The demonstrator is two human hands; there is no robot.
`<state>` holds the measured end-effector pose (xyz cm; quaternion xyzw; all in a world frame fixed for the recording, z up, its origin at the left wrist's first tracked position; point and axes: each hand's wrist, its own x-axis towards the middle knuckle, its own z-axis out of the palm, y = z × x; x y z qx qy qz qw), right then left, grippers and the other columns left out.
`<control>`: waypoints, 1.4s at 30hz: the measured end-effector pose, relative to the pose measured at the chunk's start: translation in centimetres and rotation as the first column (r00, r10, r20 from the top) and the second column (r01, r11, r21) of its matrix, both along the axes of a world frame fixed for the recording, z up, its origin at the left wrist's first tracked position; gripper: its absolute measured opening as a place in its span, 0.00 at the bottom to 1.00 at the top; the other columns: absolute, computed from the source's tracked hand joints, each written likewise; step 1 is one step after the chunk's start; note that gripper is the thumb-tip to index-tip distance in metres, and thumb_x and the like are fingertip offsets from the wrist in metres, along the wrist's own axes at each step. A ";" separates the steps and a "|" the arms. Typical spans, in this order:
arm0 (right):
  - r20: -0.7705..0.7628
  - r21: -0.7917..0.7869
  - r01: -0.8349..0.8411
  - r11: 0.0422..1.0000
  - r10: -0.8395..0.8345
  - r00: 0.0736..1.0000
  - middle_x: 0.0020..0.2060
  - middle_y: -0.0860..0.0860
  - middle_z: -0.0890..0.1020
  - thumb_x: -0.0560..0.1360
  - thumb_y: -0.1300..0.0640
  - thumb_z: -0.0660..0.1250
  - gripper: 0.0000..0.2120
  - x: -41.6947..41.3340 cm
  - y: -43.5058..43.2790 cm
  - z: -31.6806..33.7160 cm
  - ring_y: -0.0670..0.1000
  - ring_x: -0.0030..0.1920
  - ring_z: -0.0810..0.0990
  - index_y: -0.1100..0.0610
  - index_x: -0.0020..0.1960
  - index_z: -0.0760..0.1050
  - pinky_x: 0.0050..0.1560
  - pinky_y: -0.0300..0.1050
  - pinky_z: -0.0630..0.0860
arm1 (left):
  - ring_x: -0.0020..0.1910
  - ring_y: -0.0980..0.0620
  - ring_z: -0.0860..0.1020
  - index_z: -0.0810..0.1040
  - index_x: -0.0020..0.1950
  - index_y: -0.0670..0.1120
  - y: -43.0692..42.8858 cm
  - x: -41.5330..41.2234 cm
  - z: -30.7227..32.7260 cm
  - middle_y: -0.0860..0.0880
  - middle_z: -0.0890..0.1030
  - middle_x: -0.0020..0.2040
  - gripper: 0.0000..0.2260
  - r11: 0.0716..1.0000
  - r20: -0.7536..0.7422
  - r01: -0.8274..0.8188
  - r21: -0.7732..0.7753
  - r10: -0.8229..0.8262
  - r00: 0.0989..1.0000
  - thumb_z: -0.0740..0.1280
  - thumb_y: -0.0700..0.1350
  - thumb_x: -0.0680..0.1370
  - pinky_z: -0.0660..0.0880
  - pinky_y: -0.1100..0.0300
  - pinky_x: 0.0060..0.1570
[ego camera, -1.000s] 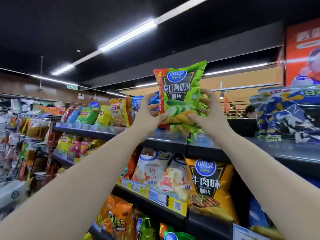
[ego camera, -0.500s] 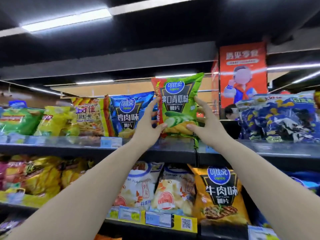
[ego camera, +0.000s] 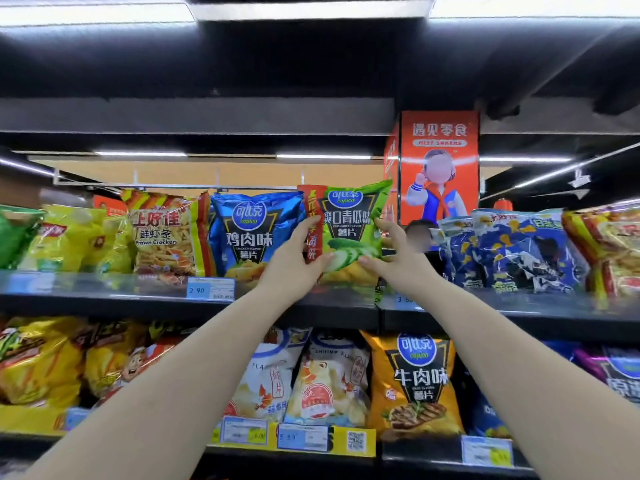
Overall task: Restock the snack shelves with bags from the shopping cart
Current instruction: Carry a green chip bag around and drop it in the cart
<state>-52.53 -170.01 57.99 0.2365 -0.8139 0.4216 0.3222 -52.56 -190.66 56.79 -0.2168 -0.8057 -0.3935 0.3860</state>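
Fingers (ego camera: 305, 233) pinch green bag (ego camera: 349, 220) — shelf (ego camera: 104, 303) (strip-lights (ego camera: 104, 13) overhead).

The green chip bag (ego camera: 349, 233), printed with cucumber slices and carrying a red strip down one edge, stands upright between the left grip (ego camera: 294, 263) and the right grip (ego camera: 393, 259). Each pinches one side edge. The bag's base meets the top shelf (ego camera: 332, 306) just below both thumbs.
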 end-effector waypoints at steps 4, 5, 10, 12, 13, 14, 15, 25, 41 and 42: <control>0.017 0.011 0.035 0.999 -0.035 0.999 0.57 0.47 0.70 0.75 0.52 0.71 0.32 -0.5 -0.8 0.2 0.47 0.46 0.75 0.47 0.74 0.59 0.37 0.34 0.70 | 0.58 0.49 0.77 0.57 0.75 0.64 0.2 -0.5 0.3 0.51 0.78 0.60 0.29 0.993 0.026 -0.111 -0.036 0.112 0.993 0.67 0.56 0.78 0.75 0.50 0.58; 0.023 0.026 0.045 0.999 -0.045 0.999 0.56 0.46 0.70 0.76 0.52 0.71 0.32 -0.4 -0.9 0.1 0.46 0.44 0.74 0.47 0.74 0.59 0.34 0.32 0.68 | 0.58 0.47 0.78 0.56 0.74 0.64 0.1 -0.6 0.3 0.49 0.78 0.61 0.29 0.990 0.039 -0.132 -0.042 0.134 0.990 0.67 0.56 0.78 0.76 0.48 0.59; 0.011 0.060 0.050 0.997 -0.051 0.999 0.49 0.47 0.72 0.74 0.51 0.72 0.33 -0.6 -0.9 -0.4 0.47 0.42 0.72 0.48 0.74 0.60 0.38 0.38 0.68 | 0.56 0.47 0.78 0.55 0.76 0.62 -0.4 -0.1 -0.1 0.49 0.79 0.59 0.29 0.982 0.075 -0.173 -0.074 0.178 0.981 0.66 0.56 0.79 0.75 0.54 0.53; 0.019 0.073 0.064 0.995 -0.065 0.998 0.55 0.48 0.71 0.74 0.51 0.72 0.34 -0.4 -0.8 -0.4 0.50 0.49 0.73 0.49 0.75 0.60 0.47 0.40 0.69 | 0.56 0.46 0.78 0.55 0.76 0.63 -0.3 0.1 -0.4 0.49 0.78 0.60 0.29 0.980 0.067 -0.178 -0.087 0.184 0.981 0.65 0.57 0.79 0.77 0.52 0.53; 0.019 0.084 0.069 0.994 -0.071 0.997 0.58 0.49 0.72 0.75 0.51 0.72 0.34 -0.3 -0.8 -0.5 0.50 0.50 0.73 0.50 0.75 0.59 0.50 0.41 0.69 | 0.55 0.46 0.79 0.54 0.76 0.64 -0.3 0.1 -0.6 0.48 0.78 0.60 0.29 0.978 0.054 -0.184 -0.095 0.189 0.980 0.65 0.57 0.79 0.78 0.50 0.53; 0.017 0.097 0.073 0.993 -0.074 0.997 0.60 0.51 0.74 0.75 0.52 0.71 0.33 -0.2 -0.9 -0.6 0.50 0.51 0.73 0.50 0.74 0.58 0.51 0.42 0.69 | 0.54 0.46 0.79 0.53 0.76 0.64 -0.2 0.2 -0.8 0.47 0.77 0.60 0.29 0.978 0.048 -0.185 -0.096 0.191 0.981 0.65 0.57 0.79 0.78 0.48 0.54; 0.012 0.108 0.076 0.991 -0.078 0.997 0.62 0.52 0.74 0.75 0.52 0.71 0.34 -0.1 -1.0 -0.7 0.51 0.51 0.74 0.50 0.74 0.58 0.51 0.43 0.69 | 0.54 0.47 0.78 0.53 0.76 0.64 -0.1 0.3 -1.0 0.48 0.76 0.60 0.30 0.980 0.039 -0.181 -0.087 0.184 0.982 0.65 0.57 0.79 0.78 0.49 0.54; -0.138 0.077 0.187 0.979 -0.176 0.975 0.65 0.51 0.74 0.70 0.49 0.76 0.35 1.7 -0.2 -1.2 0.53 0.61 0.74 0.50 0.72 0.63 0.57 0.48 0.72 | 0.64 0.46 0.68 0.72 0.68 0.52 1.7 2.4 -1.1 0.49 0.71 0.64 0.21 0.837 -0.420 -0.489 -0.244 0.363 0.832 0.68 0.50 0.76 0.68 0.50 0.60; -0.419 0.463 0.787 0.408 -0.681 0.600 0.57 0.55 0.77 0.73 0.57 0.68 0.19 12.3 20.7 -6.9 0.59 0.57 0.75 0.58 0.63 0.73 0.55 0.55 0.74 | 0.54 0.44 0.74 0.78 0.57 0.51 25.6 4.9 -4.8 0.50 0.78 0.53 0.16 0.799 -0.465 -0.286 -0.529 0.009 0.885 0.72 0.51 0.70 0.69 0.48 0.50; -0.410 0.479 0.799 0.364 -0.712 0.570 0.57 0.55 0.77 0.73 0.57 0.68 0.19 13.8 23.0 -7.3 0.60 0.57 0.75 0.58 0.63 0.72 0.55 0.55 0.74 | 0.58 0.44 0.73 0.76 0.61 0.51 28.3 5.9 -5.1 0.50 0.77 0.57 0.17 0.795 -0.442 -0.244 -0.555 -0.034 0.896 0.69 0.53 0.74 0.68 0.47 0.54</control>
